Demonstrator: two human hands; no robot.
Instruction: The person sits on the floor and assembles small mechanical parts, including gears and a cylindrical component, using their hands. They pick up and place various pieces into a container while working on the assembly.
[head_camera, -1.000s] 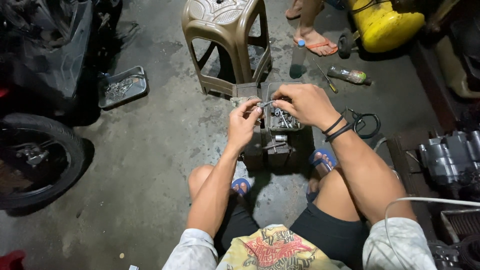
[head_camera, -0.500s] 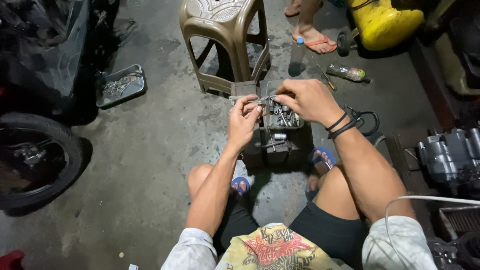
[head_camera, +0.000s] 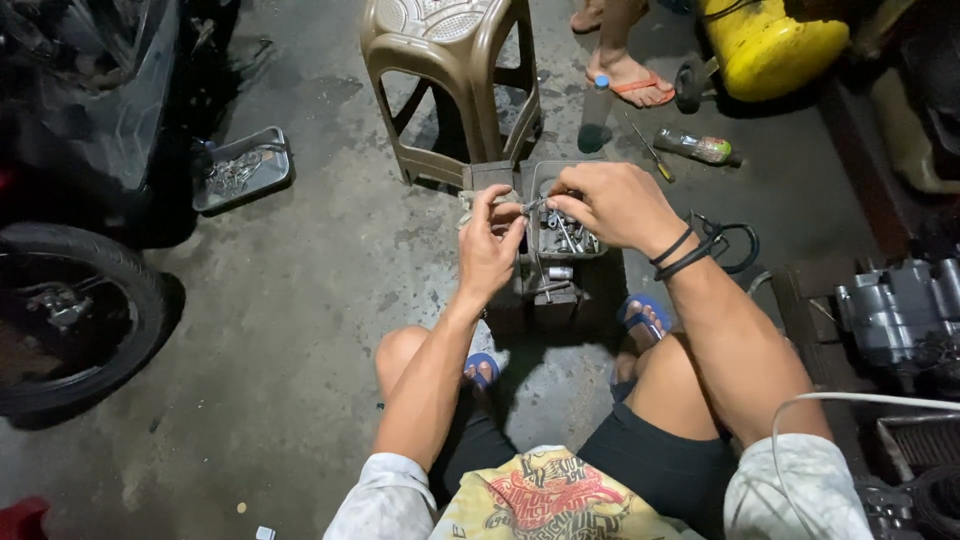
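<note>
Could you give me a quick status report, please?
Left hand and right hand pinch small metal part. Grey parts tray beneath. Brown plastic stool beyond.

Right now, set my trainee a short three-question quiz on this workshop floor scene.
1. True or false: both hands, the left hand and the right hand, meet over the small tray of metal parts.
2. Which stands just beyond the hands? A) a brown plastic stool B) a wooden ladder C) a blue bucket
3. Fill in: off to the left, a flat metal tray lies on the concrete floor near the motorcycle ____.

Key: 1 true; 2 A; 3 wheel. The hands pinch a small metal piece between them; what it is, is too small to tell.
</note>
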